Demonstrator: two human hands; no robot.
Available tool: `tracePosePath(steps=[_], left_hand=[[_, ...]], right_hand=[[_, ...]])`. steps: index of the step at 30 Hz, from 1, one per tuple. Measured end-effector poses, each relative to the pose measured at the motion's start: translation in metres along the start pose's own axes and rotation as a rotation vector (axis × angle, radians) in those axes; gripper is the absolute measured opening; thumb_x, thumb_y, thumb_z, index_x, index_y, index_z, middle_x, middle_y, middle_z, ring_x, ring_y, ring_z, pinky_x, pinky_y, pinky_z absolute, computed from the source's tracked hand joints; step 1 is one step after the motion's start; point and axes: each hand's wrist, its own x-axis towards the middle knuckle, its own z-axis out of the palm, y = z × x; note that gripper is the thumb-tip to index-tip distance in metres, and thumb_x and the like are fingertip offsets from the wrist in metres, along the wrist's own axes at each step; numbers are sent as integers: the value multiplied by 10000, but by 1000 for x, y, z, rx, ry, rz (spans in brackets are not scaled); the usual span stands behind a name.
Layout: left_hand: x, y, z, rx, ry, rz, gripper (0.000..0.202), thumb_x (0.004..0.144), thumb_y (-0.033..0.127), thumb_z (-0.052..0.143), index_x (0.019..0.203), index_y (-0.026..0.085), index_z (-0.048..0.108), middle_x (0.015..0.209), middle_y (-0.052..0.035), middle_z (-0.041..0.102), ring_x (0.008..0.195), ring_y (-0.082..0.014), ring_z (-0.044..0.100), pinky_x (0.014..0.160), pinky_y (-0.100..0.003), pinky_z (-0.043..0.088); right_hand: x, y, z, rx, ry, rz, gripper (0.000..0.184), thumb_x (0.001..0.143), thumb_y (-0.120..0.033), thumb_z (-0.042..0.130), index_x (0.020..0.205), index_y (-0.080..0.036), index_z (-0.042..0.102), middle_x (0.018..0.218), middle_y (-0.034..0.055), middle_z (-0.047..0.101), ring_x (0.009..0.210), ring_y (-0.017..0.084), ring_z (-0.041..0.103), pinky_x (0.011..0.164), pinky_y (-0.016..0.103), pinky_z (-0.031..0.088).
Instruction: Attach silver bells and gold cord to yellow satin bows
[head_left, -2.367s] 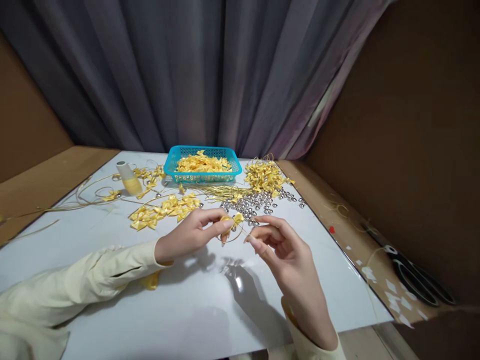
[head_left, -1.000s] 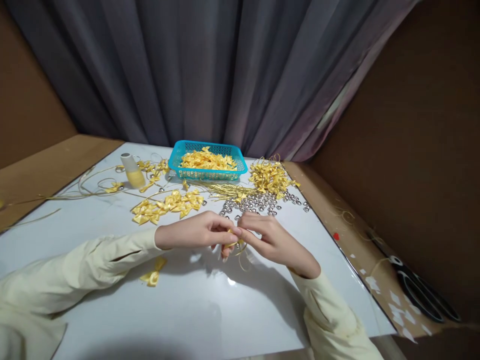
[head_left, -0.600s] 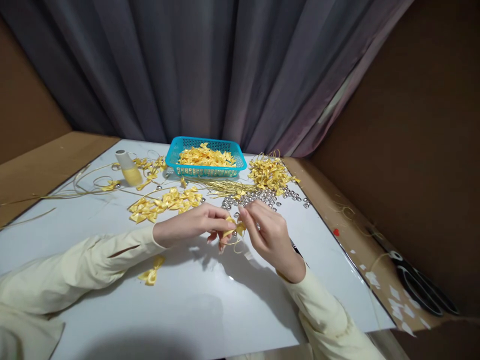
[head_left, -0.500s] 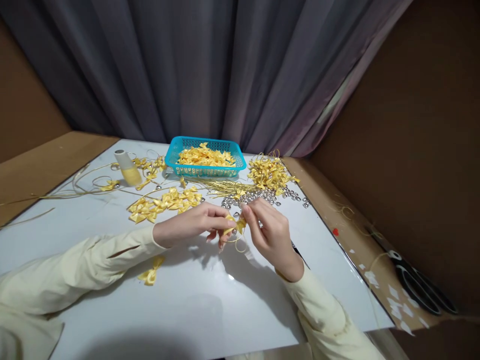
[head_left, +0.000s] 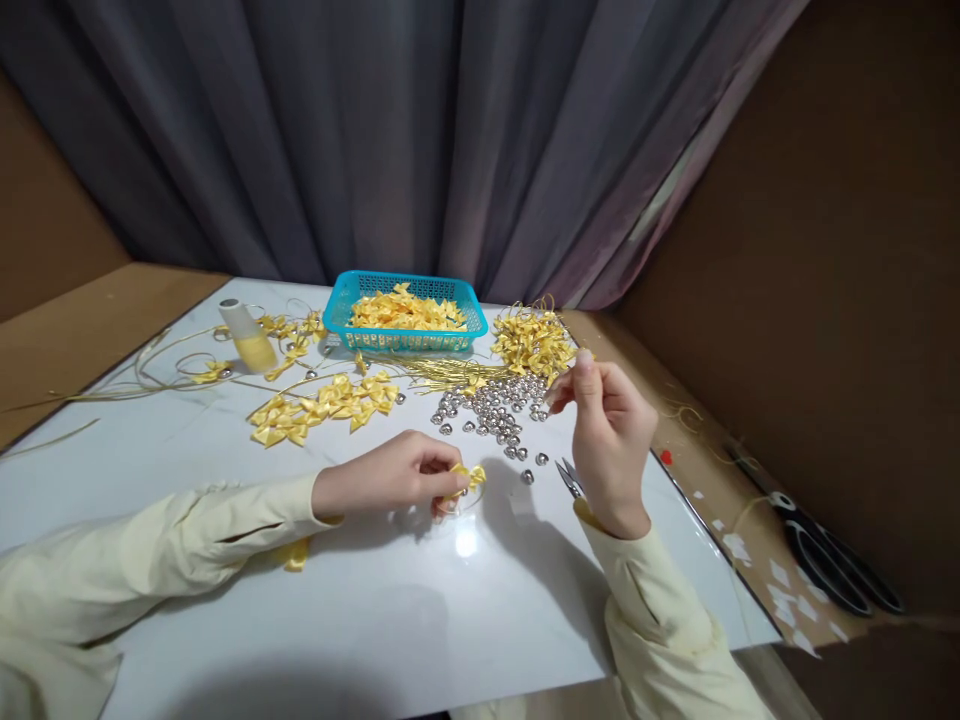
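Note:
My left hand (head_left: 405, 475) pinches a small yellow ribbon bow (head_left: 475, 477) just above the white tabletop. A thin cord loop hangs from the bow beside the fingertips. My right hand (head_left: 611, 435) is raised to the right, apart from the bow. Its fingers are curled in against the thumb, and whatever may be between them is hidden. Left of it lie many silver beads (head_left: 491, 410). Next to the right wrist, a pointed two-tipped metal tool (head_left: 570, 480) lies partly covered. Another yellow bow (head_left: 297, 555) shows under my left forearm.
A blue basket (head_left: 409, 345) of yellow bows stands at the back. Corded bows (head_left: 531, 340) are heaped right of it, near gold cords (head_left: 450, 374). Loose bows (head_left: 322, 405) lie left, behind them a glue-like bottle (head_left: 249, 338). Black-handled scissors (head_left: 825, 560) lie far right.
My right hand has left the bow and moved right and up, uncovering more beads and the metal tool's tips. The left hand keeps the bow, slightly lower.

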Motion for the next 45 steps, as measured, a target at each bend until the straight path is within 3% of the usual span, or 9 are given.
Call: tracePosePath(steps=[2, 5, 9, 12, 16, 21, 30, 37, 45], left_hand=[[0, 0, -1, 29, 7, 14, 315, 860, 341, 500, 623, 139, 552, 610, 0, 595, 563, -91, 517, 544, -202, 382], [-2, 3, -3, 47, 0, 22, 318, 871, 349, 491, 647, 136, 564, 639, -8, 611, 600, -101, 535, 578, -209, 402], [-5, 10, -7, 129, -7, 51, 320, 886, 362, 482, 703, 133, 608, 691, -13, 645, 576, -89, 504, 554, -199, 377], [-8, 14, -11, 225, 8, 90, 326, 898, 356, 474, 721, 133, 634, 670, -4, 643, 538, -81, 472, 516, -192, 343], [-12, 18, -15, 255, -3, 111, 351, 916, 373, 449, 752, 141, 655, 704, -5, 659, 585, -92, 517, 548, -193, 365], [-13, 21, -18, 223, -24, 118, 344, 920, 383, 453, 779, 148, 661, 754, -8, 681, 655, -107, 572, 601, -194, 399], [-12, 20, -17, 209, -37, 98, 347, 920, 387, 455, 778, 147, 663, 741, -6, 667, 647, -106, 550, 594, -191, 389], [-12, 23, -16, 175, -40, 87, 346, 929, 376, 437, 790, 159, 668, 767, -3, 682, 692, -116, 576, 658, -199, 416], [-14, 24, -17, 195, -49, 95, 326, 934, 358, 428, 811, 162, 658, 799, -3, 693, 733, -115, 598, 704, -197, 429]], right_hand=[[2, -1, -1, 187, -43, 87, 301, 917, -330, 492, 665, -177, 556, 657, 0, 576, 583, 110, 545, 590, 259, 445], [4, -1, -3, 477, -236, 322, 275, 895, -358, 514, 691, -174, 531, 736, 6, 595, 515, 86, 535, 523, 244, 431], [2, 1, -5, 457, -511, 553, 312, 891, -421, 508, 696, -180, 471, 523, -54, 480, 372, 48, 312, 405, 215, 237], [-2, 2, -6, 350, -575, 567, 276, 851, -452, 567, 796, -202, 462, 468, -107, 318, 410, 65, 240, 427, 220, 170], [-4, -2, -11, 326, -744, 540, 341, 829, -453, 594, 1065, -228, 494, 569, -90, 338, 485, 86, 292, 464, 223, 216], [-6, -6, -14, 176, -955, 467, 333, 779, -488, 636, 773, -157, 601, 620, -37, 444, 561, 95, 362, 501, 235, 269], [-9, -5, -11, 150, -1074, 497, 316, 822, -441, 599, 743, -137, 633, 566, -52, 425, 520, 78, 336, 483, 232, 246], [-10, -8, -14, 214, -1069, 568, 246, 815, -382, 629, 776, -140, 655, 631, -21, 540, 577, 91, 438, 547, 233, 336], [-9, -8, -15, 228, -1079, 575, 245, 800, -386, 649, 790, -142, 672, 631, -18, 553, 565, 88, 434, 525, 225, 321]])
